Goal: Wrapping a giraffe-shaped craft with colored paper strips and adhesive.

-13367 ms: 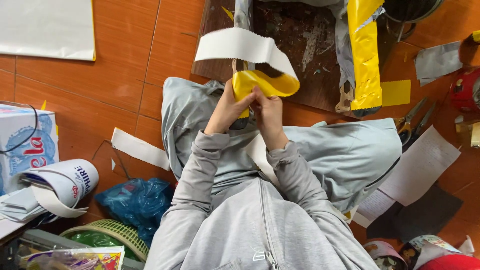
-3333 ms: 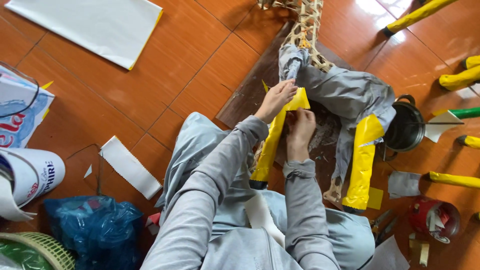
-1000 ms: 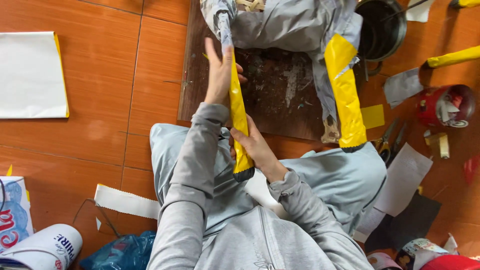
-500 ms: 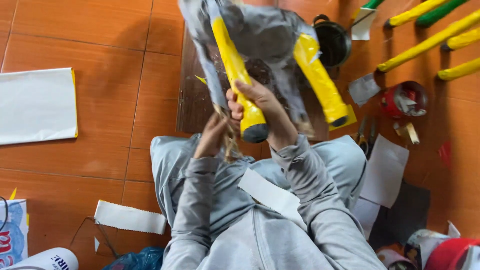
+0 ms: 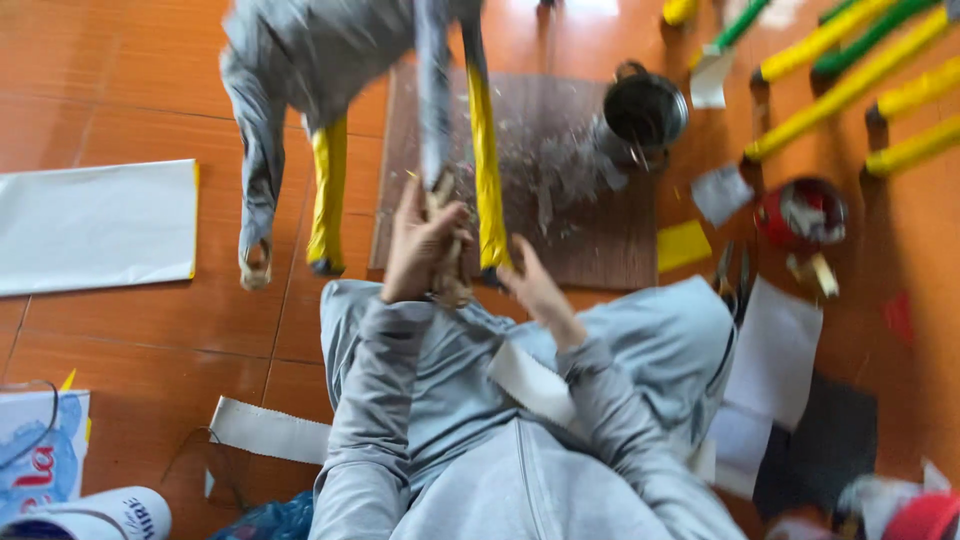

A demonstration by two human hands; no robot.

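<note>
I sit on the floor holding up a paper-covered animal figure (image 5: pixel 330 50) with a grey body and several legs, blurred by motion. My left hand (image 5: pixel 425 250) is closed around the lower end of a grey leg (image 5: pixel 433 110). Beside that leg hangs a yellow-wrapped leg (image 5: pixel 485 170). My right hand (image 5: pixel 535 290) is just below the yellow leg's foot, fingers loose and apart, touching or nearly touching it. Another yellow leg (image 5: pixel 328 195) and another grey leg (image 5: pixel 256 190) hang free on the left.
A dark wooden board (image 5: pixel 590 210) strewn with scraps lies ahead, with a black pot (image 5: pixel 642 110) on its far corner. Yellow and green wrapped sticks (image 5: pixel 850 80) lie at top right, a red roll (image 5: pixel 800 212) below them. White sheet (image 5: pixel 95 225) left, white strip (image 5: pixel 268 430), papers (image 5: pixel 780 350) right.
The figure has swung left and turned. My right hand has let go of the yellow leg it held half a second ago, and my left hand now grips the grey leg.
</note>
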